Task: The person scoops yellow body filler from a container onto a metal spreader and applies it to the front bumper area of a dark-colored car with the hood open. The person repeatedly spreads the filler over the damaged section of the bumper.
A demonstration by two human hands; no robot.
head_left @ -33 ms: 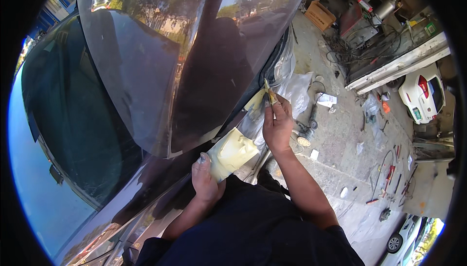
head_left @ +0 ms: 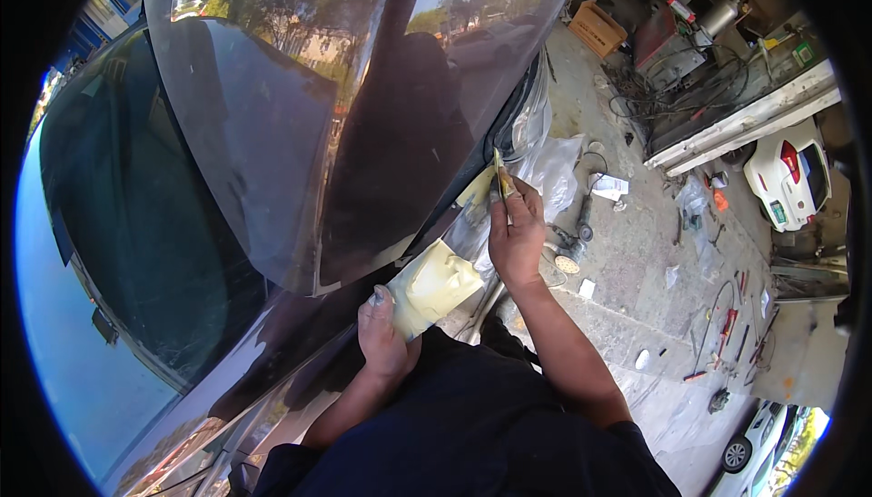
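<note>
My left hand (head_left: 381,338) grips the near end of a flat mixing board (head_left: 413,315), its thumb on top. A thick layer of pale yellow filler paste (head_left: 438,283) covers much of the board. My right hand (head_left: 518,241) pinches a thin putty spreader (head_left: 500,168) smeared with yellow, tip pointing away from me. The spreader is by the car's front corner, close to a pale yellow patch (head_left: 474,190) on the body; whether it touches cannot be made out. Above both hands the dark car hood (head_left: 391,170) stands raised.
Clear plastic sheeting (head_left: 556,170) hangs at the car's front corner. Across the concrete floor lie a power tool (head_left: 586,220), a white packet (head_left: 610,187), red-handled tools (head_left: 728,326) and cables. A cardboard box (head_left: 598,28) sits farther off. The windshield (head_left: 136,206) is at left.
My right hand and the spreader have shifted very slightly. My left hand and the board look unmoved.
</note>
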